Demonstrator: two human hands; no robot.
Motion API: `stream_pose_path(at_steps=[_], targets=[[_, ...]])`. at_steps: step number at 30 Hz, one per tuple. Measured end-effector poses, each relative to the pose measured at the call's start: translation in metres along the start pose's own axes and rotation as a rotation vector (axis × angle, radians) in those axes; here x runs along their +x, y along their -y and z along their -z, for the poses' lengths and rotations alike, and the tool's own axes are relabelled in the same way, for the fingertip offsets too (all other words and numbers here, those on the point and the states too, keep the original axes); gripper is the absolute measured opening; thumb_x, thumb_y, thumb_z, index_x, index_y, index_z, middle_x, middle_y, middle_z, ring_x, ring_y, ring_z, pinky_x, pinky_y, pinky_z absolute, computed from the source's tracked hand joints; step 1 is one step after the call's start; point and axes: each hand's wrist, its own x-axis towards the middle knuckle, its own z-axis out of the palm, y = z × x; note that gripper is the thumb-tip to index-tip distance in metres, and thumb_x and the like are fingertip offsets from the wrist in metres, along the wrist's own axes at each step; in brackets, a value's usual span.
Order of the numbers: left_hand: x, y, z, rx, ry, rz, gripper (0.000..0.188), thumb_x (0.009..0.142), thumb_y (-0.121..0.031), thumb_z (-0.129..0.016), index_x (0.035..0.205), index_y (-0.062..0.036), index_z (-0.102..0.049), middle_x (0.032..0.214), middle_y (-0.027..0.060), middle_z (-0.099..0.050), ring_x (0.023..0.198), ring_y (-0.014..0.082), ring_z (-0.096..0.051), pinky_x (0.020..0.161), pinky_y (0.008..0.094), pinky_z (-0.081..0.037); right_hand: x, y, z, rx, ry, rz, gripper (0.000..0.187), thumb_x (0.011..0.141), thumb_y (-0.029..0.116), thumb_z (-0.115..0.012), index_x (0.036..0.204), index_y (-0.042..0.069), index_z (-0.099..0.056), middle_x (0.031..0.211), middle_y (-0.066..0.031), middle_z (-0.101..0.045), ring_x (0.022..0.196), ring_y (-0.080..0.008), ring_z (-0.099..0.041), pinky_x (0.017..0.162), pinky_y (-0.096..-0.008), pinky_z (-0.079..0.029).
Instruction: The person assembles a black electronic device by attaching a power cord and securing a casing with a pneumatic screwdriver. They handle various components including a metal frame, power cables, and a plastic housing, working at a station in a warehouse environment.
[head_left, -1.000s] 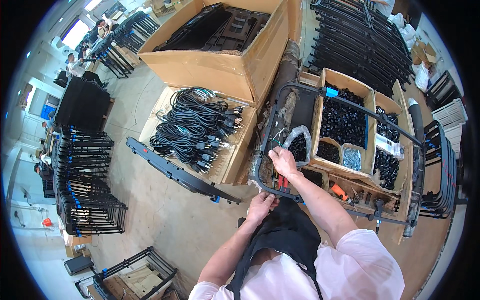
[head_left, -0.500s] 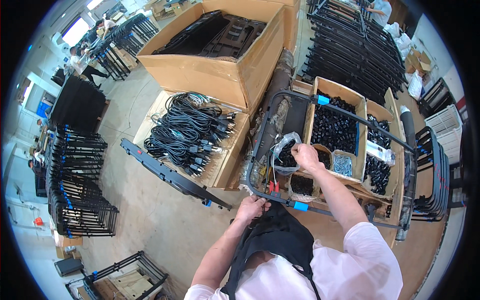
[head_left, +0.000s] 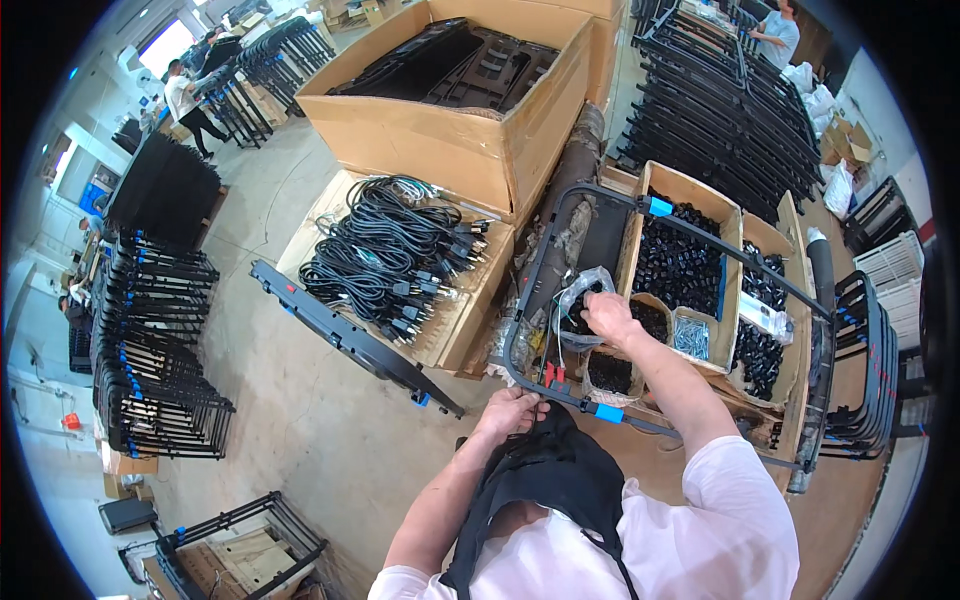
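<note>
Above pale grey concrete flooring (head_left: pixel 340 440), pinching with the left hand (head_left: pixel 508 412), fingers narrow, at the near left corner of a black, round-cornered tubular frame (head_left: pixel 702 234), laid across an open tan cardboard box (head_left: pixel 690 187). Reaching with the right hand (head_left: pixel 612 322) into a clear plastic bag (head_left: pixel 583 341) of small black pieces (head_left: pixel 574 321), fingertips obscured; cannot tell whether holding any.

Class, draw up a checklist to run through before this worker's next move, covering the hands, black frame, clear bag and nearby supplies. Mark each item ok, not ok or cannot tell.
1. Left hand at the near-left corner of the black frame: ok.
2. Right hand at the opening of the clear bag: ok.
3. Part held in the right fingertips: cannot tell; they are hidden.
4. Silver screws in their own small box: ok.
5. Black cables neatly separated: not ok; their loops overlap.
</note>
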Motion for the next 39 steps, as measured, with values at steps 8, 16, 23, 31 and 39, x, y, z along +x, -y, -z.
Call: stream_pose_path(at_steps=[8,16,23,31,39], targets=[[-0.003,0.001,-0.002,0.002,0.017,-0.055,0.022,0.111,-0.021,-0.059,0.120,-0.0032,-0.068,0.110,0.0086,-0.079,0.093,0.0172,-0.077,0.078,0.0302,-0.059,0.000,-0.012,0.030,0.742,0.077,-0.197,0.029,0.093,0.019,-0.070,0.110,-0.003,-0.064,0.084,-0.0126,-0.073,0.066,-0.0197,-0.074,0.062,-0.0369,-0.056],[0.001,0.012,0.000,-0.045,0.022,-0.092,0.022,0.111,-0.023,-0.060,0.119,-0.0050,-0.069,0.107,0.0069,-0.079,0.090,0.0143,-0.074,0.077,0.0293,-0.056,-0.054,0.033,0.062,1.014,0.095,-0.381,0.041,0.103,0.032,-0.072,0.117,-0.006,-0.068,0.084,-0.0046,-0.067,0.059,-0.0103,-0.060,0.049,-0.0277,-0.046],[0.003,0.022,-0.003,-0.136,-0.010,-0.182,0.017,0.108,-0.021,-0.066,0.106,-0.0058,-0.074,0.097,0.0038,-0.079,0.077,0.0069,-0.069,0.063,0.0218,-0.048,-0.143,0.089,0.080,1.308,0.080,-0.367,0.039,0.107,0.030,-0.067,0.119,-0.006,-0.065,0.086,-0.0062,-0.068,0.066,-0.0115,-0.067,0.054,-0.0245,-0.051],[0.003,0.015,0.004,-0.052,-0.014,-0.116,0.017,0.107,-0.022,-0.067,0.110,-0.0065,-0.074,0.100,0.0032,-0.079,0.083,0.0086,-0.070,0.070,0.0259,-0.053,-0.253,0.140,0.032,1.656,0.244,-0.515,0.041,0.108,0.020,-0.066,0.137,-0.008,-0.060,0.104,-0.0127,-0.073,0.088,-0.0182,-0.073,0.072,-0.0297,-0.060],[0.001,-0.010,0.014,0.102,0.040,0.017,0.022,0.106,-0.030,-0.069,0.112,-0.0082,-0.070,0.101,0.0032,-0.077,0.088,0.0137,-0.075,0.075,0.0286,-0.056,-0.233,0.164,-0.077,2.070,-0.095,-0.935,0.037,0.106,0.020,-0.069,0.134,-0.003,-0.060,0.107,-0.0112,-0.073,0.094,-0.0190,-0.074,0.076,-0.0316,-0.059]])
